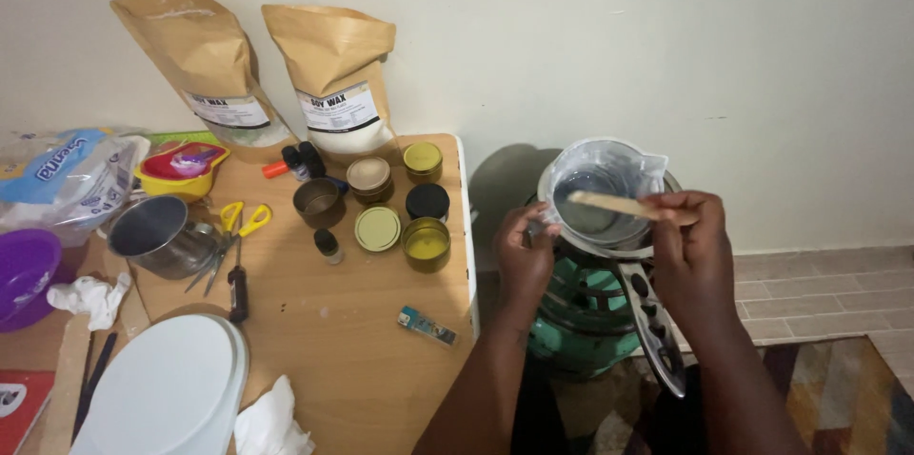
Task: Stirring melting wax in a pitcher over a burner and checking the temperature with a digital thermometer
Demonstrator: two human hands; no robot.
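Over green gas stove [581, 317], right of wooden table [324, 322]: clear plastic measuring jug [602, 190] sits on pot. Left hand [524, 250] closed on jug's side. Right hand [690, 246] pinches flat wooden stir stick [619, 204], lying across jug's mouth above clear liquid. Candle tins [426, 244] on table, well apart.

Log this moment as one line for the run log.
left hand: steadies clear measuring jug | right hand: grip on wooden stick lying across jug | jug: on green burner beside wooden table
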